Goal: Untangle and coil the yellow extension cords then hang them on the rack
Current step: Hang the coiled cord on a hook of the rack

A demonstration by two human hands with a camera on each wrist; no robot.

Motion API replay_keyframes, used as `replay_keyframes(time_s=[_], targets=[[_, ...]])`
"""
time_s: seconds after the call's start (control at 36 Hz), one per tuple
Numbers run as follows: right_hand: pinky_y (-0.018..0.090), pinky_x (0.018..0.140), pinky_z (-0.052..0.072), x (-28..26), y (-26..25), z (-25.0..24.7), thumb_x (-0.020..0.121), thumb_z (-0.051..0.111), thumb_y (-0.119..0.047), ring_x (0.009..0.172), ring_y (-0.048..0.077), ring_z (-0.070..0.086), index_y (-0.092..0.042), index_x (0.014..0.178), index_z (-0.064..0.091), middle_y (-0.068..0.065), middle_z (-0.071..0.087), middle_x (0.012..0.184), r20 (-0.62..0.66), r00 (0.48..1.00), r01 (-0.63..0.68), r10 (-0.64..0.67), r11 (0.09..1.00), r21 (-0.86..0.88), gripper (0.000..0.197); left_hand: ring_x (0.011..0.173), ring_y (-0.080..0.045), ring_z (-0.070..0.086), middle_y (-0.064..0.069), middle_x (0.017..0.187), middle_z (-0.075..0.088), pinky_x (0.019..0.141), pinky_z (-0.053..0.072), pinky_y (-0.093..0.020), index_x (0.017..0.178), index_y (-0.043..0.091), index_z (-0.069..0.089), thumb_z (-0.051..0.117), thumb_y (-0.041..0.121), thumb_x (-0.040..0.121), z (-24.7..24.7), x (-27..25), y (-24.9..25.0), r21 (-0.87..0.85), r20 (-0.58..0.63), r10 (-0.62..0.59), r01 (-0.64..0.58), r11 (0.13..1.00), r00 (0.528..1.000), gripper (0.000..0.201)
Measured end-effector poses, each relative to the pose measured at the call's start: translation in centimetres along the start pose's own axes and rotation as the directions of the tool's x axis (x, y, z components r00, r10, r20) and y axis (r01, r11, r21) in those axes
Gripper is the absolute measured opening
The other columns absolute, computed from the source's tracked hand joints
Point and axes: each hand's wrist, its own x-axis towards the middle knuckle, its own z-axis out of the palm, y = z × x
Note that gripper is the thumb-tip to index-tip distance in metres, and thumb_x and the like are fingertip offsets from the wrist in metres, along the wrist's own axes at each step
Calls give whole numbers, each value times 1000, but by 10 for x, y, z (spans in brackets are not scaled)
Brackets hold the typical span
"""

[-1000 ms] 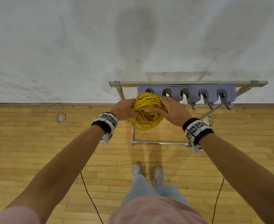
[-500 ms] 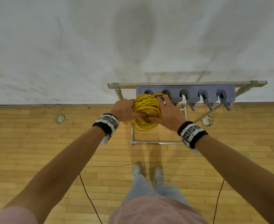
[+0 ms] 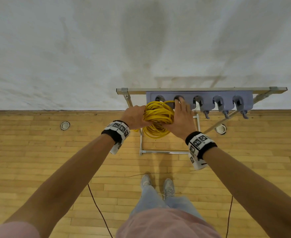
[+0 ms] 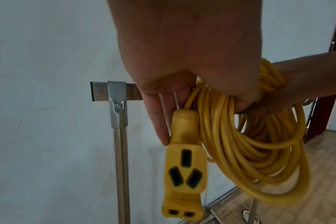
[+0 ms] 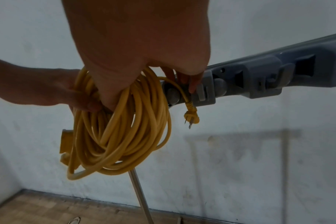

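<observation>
A coiled yellow extension cord (image 3: 158, 117) hangs between my two hands at the left end of the rack (image 3: 201, 89). My left hand (image 3: 136, 117) grips the coil's left side with the thumb curled over the loops (image 4: 259, 151). Its fingers lie beside the dangling socket block (image 4: 184, 174). My right hand (image 3: 180, 115) pinches the loops (image 5: 121, 128) with its thumb, and its fingertips (image 5: 192, 87) touch the grey hook panel (image 5: 269, 78). The plug end (image 5: 191, 119) droops over the panel's leftmost hook.
The grey panel (image 3: 199, 100) carries several hooks, and those to the right hang bare. The rack stands against a white wall on a wooden floor. Thin black cables (image 3: 98, 208) trail by my feet (image 3: 156, 184). Round floor plates (image 3: 65, 125) sit on either side.
Both hands have carried the coil up and forward to the rack's left hooks. My right fingers have stretched out onto the grey panel.
</observation>
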Motion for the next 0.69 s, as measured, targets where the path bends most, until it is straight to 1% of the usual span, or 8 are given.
replay_keyframes(time_s=[0.08,0.19,0.31,0.39,0.47,0.58,0.64,0.69], targets=[[52,106,42,-3,-3,-5,71,85,-49,126,33,42,-5,137,43,14,47,136,-22,999,34,-33,999,24,90,80,-22,54,-9,102,69,73,49,-36,117,12,58,71,63,83,3,0,-1,-8,3,-14,14,1000,1000,63],[41,87,53,-12,-7,-1,80,83,-39,106,25,55,-10,128,48,8,51,123,-30,999,32,-29,992,121,66,78,-21,55,-7,98,69,71,48,-35,113,13,59,72,63,81,5,0,0,-52,-8,-29,28,998,1000,60],[39,92,51,-15,-8,5,81,82,-28,107,22,52,-11,132,49,7,51,124,-30,998,-49,60,958,281,64,78,-21,61,-1,90,67,67,49,-32,105,15,61,78,57,77,8,-2,1,-195,-19,-72,67,979,997,53],[40,94,53,-10,-15,6,74,86,-22,110,24,55,-12,132,47,8,54,125,-10,990,-130,141,934,333,71,75,-18,61,1,82,65,65,47,-30,93,20,61,84,44,77,15,-7,2,-393,0,-116,107,913,993,37],[42,82,59,-1,-25,3,72,88,-23,98,26,64,-11,127,42,7,60,110,33,973,-224,227,911,347,72,73,-19,58,0,79,60,63,48,-32,80,27,53,87,42,76,24,-12,6,-521,5,-196,170,836,981,37],[39,76,57,3,-32,-7,74,89,-38,89,22,63,-10,122,40,4,60,101,91,964,-265,249,915,305,74,72,-19,57,-3,80,59,61,47,-30,81,23,51,86,42,76,24,-17,14,-560,-5,-253,206,802,968,40],[41,78,58,-1,-32,-10,75,87,-36,91,24,64,-10,123,43,6,63,103,100,968,-250,230,914,319,69,72,-22,59,-6,81,60,60,49,-33,78,23,48,82,43,77,21,-22,19,-534,-27,-265,210,819,964,40],[42,80,59,-8,-34,-12,77,83,-32,94,25,66,-12,124,50,6,67,105,86,980,-197,178,922,334,61,70,-19,58,-5,80,60,58,47,-31,79,22,48,79,45,78,16,-30,24,-492,-66,-266,201,847,962,39]])
